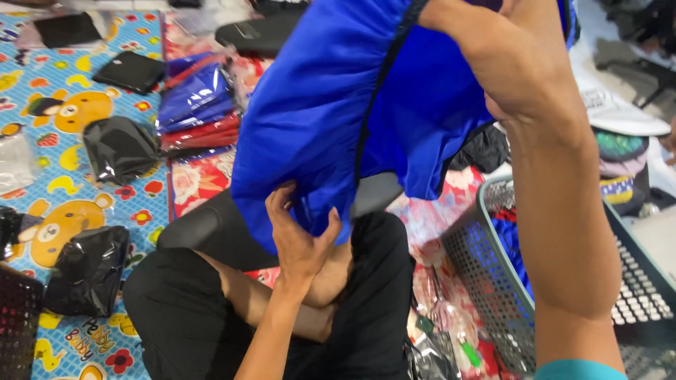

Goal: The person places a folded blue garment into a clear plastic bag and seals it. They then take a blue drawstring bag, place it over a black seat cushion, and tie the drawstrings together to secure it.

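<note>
A bright blue garment with dark piping (331, 105) hangs in front of me, over my crossed legs in black trousers. My right hand (507, 63) is raised high and grips the garment's upper edge. My left hand (299, 236) reaches up from below and pinches the garment's lower hem, its fingers curled into the cloth.
A grey plastic basket (486, 274) with blue cloth in it stands at my right. Black packed bags (120, 148) lie on the cartoon bear mat (63, 112) at left. A stack of blue and red packed garments (193, 105) sits beyond my knee. Clear wrappers (436, 331) lie by the basket.
</note>
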